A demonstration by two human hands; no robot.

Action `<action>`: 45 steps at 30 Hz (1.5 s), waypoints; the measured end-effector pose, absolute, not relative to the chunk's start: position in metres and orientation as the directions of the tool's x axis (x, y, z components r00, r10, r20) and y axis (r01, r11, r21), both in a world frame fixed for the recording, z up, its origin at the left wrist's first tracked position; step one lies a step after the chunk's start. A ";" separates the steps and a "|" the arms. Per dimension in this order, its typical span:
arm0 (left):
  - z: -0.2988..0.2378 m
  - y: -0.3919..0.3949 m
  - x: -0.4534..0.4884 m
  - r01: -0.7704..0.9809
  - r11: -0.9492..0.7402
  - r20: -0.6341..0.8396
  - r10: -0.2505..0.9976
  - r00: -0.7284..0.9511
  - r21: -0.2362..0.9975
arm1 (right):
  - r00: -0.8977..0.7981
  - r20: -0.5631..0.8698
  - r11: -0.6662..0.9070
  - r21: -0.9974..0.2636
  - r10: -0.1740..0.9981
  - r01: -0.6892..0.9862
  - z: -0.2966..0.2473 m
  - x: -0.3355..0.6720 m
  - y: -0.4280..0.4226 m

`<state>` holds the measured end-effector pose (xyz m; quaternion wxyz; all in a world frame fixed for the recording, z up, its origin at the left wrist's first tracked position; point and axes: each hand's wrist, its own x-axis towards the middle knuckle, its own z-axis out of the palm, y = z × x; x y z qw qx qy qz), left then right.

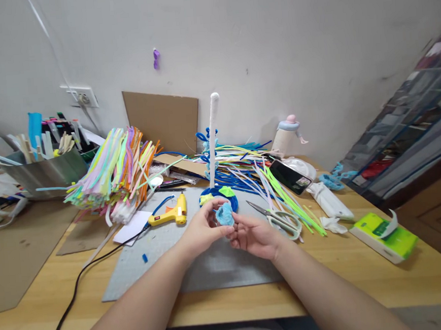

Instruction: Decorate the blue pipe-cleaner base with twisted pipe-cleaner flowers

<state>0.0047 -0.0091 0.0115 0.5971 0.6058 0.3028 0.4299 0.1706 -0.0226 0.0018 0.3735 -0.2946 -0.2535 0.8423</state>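
Observation:
A small light-blue fuzzy piece (224, 214), cup-like and apparently made of pipe cleaner, is held up over the grey cutting mat (210, 275). My left hand (206, 229) pinches it from the left with thumb and fingers. From the other side my right hand (254, 233) touches its edge, thumb and forefinger closed on it, the other fingers curled. Just behind stands a white fuzzy post (213, 135) on a round dark-blue base (234, 202) with yellow-green pieces. Blue loops climb beside the post.
A yellow glue gun (171, 212) lies left, its black cord crossing the table. Scissors (282, 221) lie right. Around are a bundle of pipe cleaners (110, 168), a phone (290, 176), a green tissue pack (386, 236) and a bottle (287, 134).

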 end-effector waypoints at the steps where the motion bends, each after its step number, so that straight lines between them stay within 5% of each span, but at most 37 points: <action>1: 0.012 -0.010 0.005 -0.125 -0.126 0.168 0.888 0.428 0.984 | -0.539 -0.304 -0.582 -0.660 0.786 -0.476 0.002 0.170 -0.023; 10: 0.013 -0.007 0.008 -0.175 0.059 0.019 0.912 0.410 0.983 | -0.481 -0.253 -0.479 -0.762 0.839 -0.436 0.003 0.171 -0.020; 18: -0.005 0.000 0.007 0.102 -0.034 0.018 0.988 0.154 0.994 | -0.296 -0.161 -0.243 -0.934 0.941 -0.263 -0.003 0.159 -0.023; 23: -0.005 0.000 0.010 -0.009 0.106 -0.105 0.993 0.051 0.994 | -0.234 -0.036 -0.084 -0.976 0.972 -0.199 -0.008 0.154 -0.023; 27: -0.004 -0.003 0.015 -0.128 0.263 -0.253 0.963 0.091 0.956 | -0.170 0.235 0.251 -0.965 0.957 0.079 -0.010 0.156 -0.022; 30: -0.004 -0.005 0.017 -0.048 0.302 -0.288 0.939 0.185 0.952 | -0.175 0.341 0.379 -0.878 0.924 0.292 -0.011 0.159 -0.020; 33: -0.005 -0.004 0.015 0.011 0.276 -0.273 0.942 0.193 0.961 | -0.122 0.302 0.325 -0.904 0.945 0.278 -0.013 0.162 -0.016; 39: -0.006 0.004 0.006 0.161 -0.075 0.031 0.966 0.258 0.984 | -0.145 0.017 0.029 -0.996 0.989 0.081 -0.018 0.159 -0.011; 45: -0.006 0.002 0.002 0.390 -0.184 0.080 0.960 0.268 0.902 | -0.139 -0.035 -0.025 -0.997 0.990 0.067 -0.015 0.158 -0.012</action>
